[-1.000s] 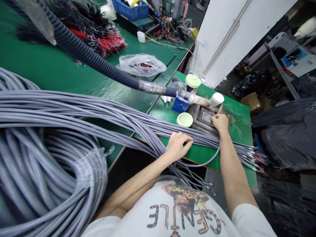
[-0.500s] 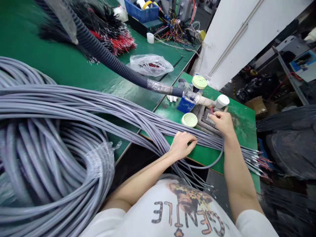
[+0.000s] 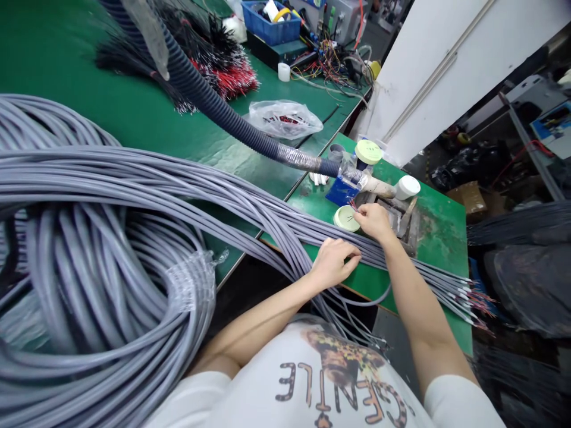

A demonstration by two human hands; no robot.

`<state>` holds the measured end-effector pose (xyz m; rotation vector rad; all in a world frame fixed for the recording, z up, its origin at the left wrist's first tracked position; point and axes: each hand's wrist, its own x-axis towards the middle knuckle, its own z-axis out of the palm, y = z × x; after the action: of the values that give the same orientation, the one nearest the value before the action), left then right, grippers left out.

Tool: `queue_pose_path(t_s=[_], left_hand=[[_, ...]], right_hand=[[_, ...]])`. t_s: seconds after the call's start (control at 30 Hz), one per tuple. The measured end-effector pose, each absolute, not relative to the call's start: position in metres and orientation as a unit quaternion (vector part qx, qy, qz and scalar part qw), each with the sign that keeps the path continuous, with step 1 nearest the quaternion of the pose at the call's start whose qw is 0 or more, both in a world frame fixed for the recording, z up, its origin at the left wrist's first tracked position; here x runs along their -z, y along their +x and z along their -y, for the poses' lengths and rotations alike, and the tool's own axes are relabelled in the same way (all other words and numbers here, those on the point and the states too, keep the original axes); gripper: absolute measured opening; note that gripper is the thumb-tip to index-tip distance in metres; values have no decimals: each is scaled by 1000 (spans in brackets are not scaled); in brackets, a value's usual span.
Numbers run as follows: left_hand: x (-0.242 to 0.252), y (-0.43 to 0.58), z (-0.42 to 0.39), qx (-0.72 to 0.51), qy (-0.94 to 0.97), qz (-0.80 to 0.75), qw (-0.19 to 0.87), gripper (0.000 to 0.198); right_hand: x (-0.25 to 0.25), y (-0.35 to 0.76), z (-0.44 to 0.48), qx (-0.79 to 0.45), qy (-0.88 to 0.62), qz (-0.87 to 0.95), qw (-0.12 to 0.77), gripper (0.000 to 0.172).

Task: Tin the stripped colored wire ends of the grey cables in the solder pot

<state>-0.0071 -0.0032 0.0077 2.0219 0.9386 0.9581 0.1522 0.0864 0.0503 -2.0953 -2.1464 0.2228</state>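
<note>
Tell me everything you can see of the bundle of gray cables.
The bundle of gray cables is many smooth, round sheathed cables, coiled in a large loop at left and bound with clear plastic wrap. A long run crosses the green workbench under the left hand, its stripped ends fanning out at right with thin coloured wires showing.

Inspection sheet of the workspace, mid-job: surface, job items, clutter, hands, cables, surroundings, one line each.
Surface: green bench, worn and stained, beside a longer green table.
Job items: grey cable bundle under the left hand; thin coloured wires at the right hand.
Clutter: plastic bag of red wires; blue bin.
Hands: left fingers curled over the bundle; right fingers pinch the wires.
Cables: big grey coil, taped; ribbed dark conduit overhead.
Surroundings: white wall panel; cardboard box on the floor.
</note>
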Motion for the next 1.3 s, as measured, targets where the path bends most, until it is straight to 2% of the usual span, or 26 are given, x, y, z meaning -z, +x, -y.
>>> queue_pose_path(t_s=[0.17,0.43,0.6,0.83,1.13,1.3], left_hand=[[-8,-7,3,-373,781,-360,350,11],[-7,-7,3,-373,780,-357,353,11],[-7,-7,3,-370,780,-362,351,15],[-8,-7,4,-358,785,-367,348,17],[-8,-7,3,-359,783,-368,351,17],[-7,-6,3,-362,781,-368,353,18]], right_hand=[[-57,154,-83,-69,-700,707,66,22],[-70,229,-71,-18,-759,630,165,31],[-46,273,-74,10,-826,543,152,26],[-21,288,-79,13,-840,524,141,25],[-17,287,-80,4,-842,522,135,23],[-25,283,-79,-2,-836,525,159,21]])
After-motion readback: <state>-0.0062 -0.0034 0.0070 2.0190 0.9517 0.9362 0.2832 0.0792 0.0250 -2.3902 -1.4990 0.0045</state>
